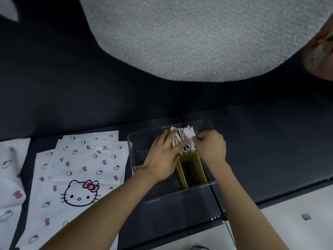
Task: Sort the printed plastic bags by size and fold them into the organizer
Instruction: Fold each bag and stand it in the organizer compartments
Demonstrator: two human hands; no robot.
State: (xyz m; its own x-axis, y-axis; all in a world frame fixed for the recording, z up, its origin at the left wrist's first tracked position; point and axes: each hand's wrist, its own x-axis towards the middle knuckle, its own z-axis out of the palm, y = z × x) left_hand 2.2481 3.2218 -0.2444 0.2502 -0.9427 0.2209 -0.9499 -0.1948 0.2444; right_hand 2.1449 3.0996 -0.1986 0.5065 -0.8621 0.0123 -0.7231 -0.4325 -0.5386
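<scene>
Fingers (177, 146) of left hand (162, 156): straight, pressing flat against the side of the folded bags (177, 138). Fingers (198, 138) of right hand (211, 147): curled, pinching the top of one white fold at the right of the same row.

Folded bags: thin, creased white plastic, standing on edge, packed too tight to count. Sit in the far end of a tan hard-plastic divider (191, 157); near end of that slot shows a dark floor.

Divider inside one clear, round-cornered organizer (171, 194) with dotted floor; open room left of the divider.

Just left, on dark matte bench (261, 141): flat bags (81, 168), cat faces and pink bows, overlapping, at least three, more at the frame's left edge.

Right of organizer: bench surface running to its front edge.
</scene>
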